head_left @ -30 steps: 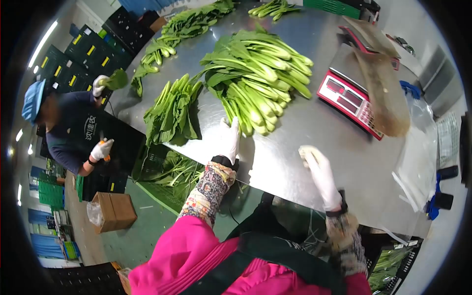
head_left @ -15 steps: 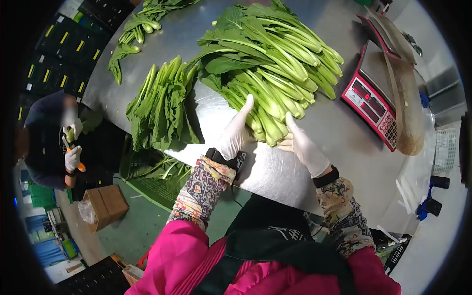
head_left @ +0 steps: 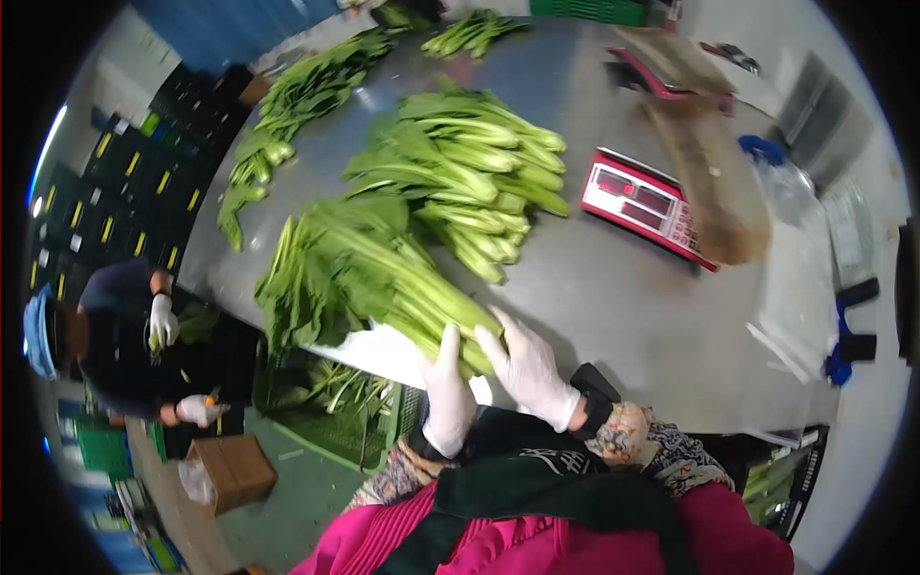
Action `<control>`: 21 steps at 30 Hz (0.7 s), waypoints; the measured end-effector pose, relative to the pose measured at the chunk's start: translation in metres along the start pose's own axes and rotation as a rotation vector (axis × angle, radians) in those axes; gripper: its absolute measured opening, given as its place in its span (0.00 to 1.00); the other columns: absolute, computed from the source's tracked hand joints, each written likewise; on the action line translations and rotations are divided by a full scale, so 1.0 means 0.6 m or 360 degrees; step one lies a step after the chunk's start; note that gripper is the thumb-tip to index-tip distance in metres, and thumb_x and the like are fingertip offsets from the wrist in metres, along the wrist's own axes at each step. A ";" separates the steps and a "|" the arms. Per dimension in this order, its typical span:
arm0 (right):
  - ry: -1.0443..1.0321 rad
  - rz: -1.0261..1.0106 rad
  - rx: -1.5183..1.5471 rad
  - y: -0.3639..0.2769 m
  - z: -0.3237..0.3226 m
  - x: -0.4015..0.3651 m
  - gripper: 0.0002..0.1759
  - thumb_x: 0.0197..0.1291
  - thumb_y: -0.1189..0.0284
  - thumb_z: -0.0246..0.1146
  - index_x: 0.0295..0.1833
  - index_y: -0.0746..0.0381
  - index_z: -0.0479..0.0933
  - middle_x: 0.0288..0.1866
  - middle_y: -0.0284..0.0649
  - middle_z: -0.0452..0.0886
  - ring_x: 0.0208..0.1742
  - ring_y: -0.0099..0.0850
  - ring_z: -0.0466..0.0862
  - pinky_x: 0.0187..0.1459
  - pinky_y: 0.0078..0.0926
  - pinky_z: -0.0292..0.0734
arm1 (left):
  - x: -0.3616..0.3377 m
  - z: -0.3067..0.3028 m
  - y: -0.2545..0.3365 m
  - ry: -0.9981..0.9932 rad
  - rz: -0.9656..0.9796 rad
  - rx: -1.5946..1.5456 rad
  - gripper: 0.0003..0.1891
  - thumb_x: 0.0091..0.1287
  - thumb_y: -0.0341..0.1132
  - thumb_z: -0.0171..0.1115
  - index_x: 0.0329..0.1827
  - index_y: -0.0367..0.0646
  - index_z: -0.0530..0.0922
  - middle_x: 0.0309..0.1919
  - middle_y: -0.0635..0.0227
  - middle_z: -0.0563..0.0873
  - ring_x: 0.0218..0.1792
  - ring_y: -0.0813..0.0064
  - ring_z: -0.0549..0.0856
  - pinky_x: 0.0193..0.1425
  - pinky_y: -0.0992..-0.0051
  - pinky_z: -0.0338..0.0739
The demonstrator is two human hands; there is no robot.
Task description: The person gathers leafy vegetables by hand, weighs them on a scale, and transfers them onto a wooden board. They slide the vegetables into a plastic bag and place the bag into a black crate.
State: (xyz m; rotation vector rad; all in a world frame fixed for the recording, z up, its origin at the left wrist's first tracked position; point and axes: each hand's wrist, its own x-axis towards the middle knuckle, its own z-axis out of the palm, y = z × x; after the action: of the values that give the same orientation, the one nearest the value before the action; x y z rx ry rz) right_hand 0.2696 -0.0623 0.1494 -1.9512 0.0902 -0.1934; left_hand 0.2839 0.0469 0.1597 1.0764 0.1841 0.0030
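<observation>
Both my hands wear white gloves and grip the pale stem ends of a bunch of leafy greens close to my body. My left hand closes on the near side of the stems, and my right hand wraps them from the right. The bunch's leaves point away to the upper left, overlapping a smaller pile of greens at the table's left edge. Beyond it lies a large heap of greens, stems toward the right, on the metal table.
A red digital scale stands right, partly under a brown sheet. More greens lie along the far left edge. Below the table sits a green crate with leaves. At left, a co-worker in gloves holds an orange-handled tool.
My hands have drawn a bunch off the near side of the heap toward my body. The camera view has shifted, showing more of the table's far end. The co-worker's hands have moved apart.
</observation>
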 end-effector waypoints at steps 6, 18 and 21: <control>0.0392 -0.0270 0.0050 -0.032 -0.205 -0.003 0.27 0.68 0.63 0.55 0.67 0.67 0.65 0.65 0.51 0.72 0.65 0.44 0.73 0.65 0.34 0.66 | -0.018 0.192 -0.009 -0.0646 0.0229 0.0001 0.23 0.68 0.30 0.58 0.64 0.36 0.63 0.55 0.60 0.76 0.53 0.71 0.78 0.57 0.72 0.75; 0.1194 0.0306 -0.0912 0.191 -0.492 0.140 0.26 0.68 0.58 0.54 0.68 0.56 0.67 0.44 0.49 0.76 0.46 0.48 0.77 0.48 0.45 0.71 | 0.109 0.608 -0.281 -0.0389 0.0196 0.1320 0.35 0.61 0.42 0.67 0.61 0.24 0.63 0.60 0.37 0.71 0.60 0.51 0.75 0.61 0.63 0.71; 0.0742 0.0254 -0.1794 0.222 -0.509 0.151 0.27 0.63 0.61 0.57 0.67 0.54 0.68 0.49 0.47 0.75 0.54 0.46 0.75 0.51 0.49 0.69 | 0.123 0.607 -0.336 -0.0468 0.0318 0.1567 0.46 0.61 0.50 0.65 0.68 0.20 0.54 0.61 0.33 0.67 0.64 0.40 0.68 0.68 0.63 0.65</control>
State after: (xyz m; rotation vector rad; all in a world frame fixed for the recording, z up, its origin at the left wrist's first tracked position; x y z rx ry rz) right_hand 0.3083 -0.4057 0.1472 -2.9506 0.8024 -0.5780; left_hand 0.3938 -0.3607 0.1399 2.0539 -0.2224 -0.0729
